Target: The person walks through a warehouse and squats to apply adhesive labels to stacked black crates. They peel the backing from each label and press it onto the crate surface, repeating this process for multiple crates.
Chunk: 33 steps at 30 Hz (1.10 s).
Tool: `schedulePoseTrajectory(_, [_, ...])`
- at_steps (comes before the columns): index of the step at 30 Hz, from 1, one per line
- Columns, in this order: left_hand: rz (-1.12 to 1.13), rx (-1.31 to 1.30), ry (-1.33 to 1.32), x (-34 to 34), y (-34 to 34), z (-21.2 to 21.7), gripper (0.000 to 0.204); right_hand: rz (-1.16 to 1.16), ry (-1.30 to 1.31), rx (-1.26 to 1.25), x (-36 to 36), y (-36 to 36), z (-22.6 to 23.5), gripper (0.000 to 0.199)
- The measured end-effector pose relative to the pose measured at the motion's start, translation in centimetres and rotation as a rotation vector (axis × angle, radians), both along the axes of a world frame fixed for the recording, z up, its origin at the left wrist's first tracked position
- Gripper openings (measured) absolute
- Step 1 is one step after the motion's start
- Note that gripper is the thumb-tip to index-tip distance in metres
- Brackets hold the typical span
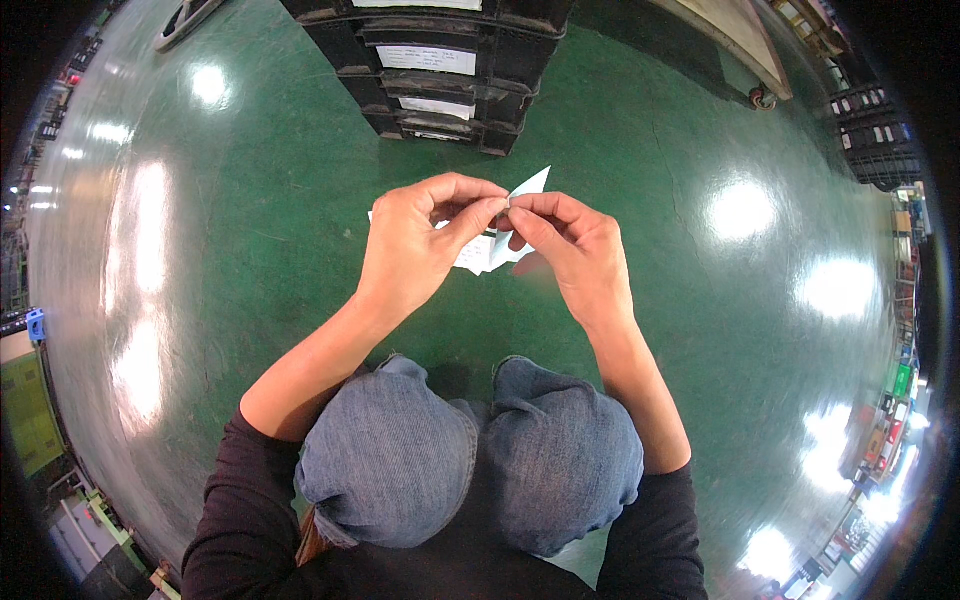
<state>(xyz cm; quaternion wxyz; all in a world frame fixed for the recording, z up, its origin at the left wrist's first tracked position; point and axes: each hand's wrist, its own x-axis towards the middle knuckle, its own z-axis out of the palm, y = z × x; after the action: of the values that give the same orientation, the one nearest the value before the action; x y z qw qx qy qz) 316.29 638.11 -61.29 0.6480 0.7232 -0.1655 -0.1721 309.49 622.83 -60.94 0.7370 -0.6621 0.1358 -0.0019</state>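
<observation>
partly hidden, pale paper (503, 255), sharp upper corner, small dark writing

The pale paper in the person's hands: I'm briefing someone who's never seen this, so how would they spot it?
Find the stack of black crates on the green floor. Below it in the picture, the left hand and right hand meet at the pale paper. Unlike the crates' white labels, it has a sharp corner pointing up the picture.

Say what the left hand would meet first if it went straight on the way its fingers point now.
Most likely the right hand, whose fingers lie directly ahead; pale paper shows close by too, though depth there is hard to judge.
</observation>
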Motion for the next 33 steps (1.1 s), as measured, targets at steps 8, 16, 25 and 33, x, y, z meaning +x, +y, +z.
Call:
schedulePoseTrajectory(8, [0.006, 0.074, -0.174, -0.35, -0.12, 0.5, 0.013, -0.015, -0.023, -0.033, -0.08, 0.1, 0.05, 0.018])
schedulePoseTrajectory(16, [0.033, 0.242, -0.758, -0.42, -0.38, 0.13, 0.011, -0.065, -0.04, -0.129, -0.04, 0.72, 0.12, 0.014])
schedulePoseTrajectory(25, [0.016, 0.309, -0.882, -0.21, -0.4, -0.04, 0.013, -0.088, -0.076, -0.272, 0.01, 0.93, 0.03, 0.012])
schedulePoseTrajectory(33, [0.043, 0.275, -0.744, -0.28, -0.46, -0.01, 0.011, -0.082, -0.081, -0.288, 0.18, 0.96, -0.43, 0.011])
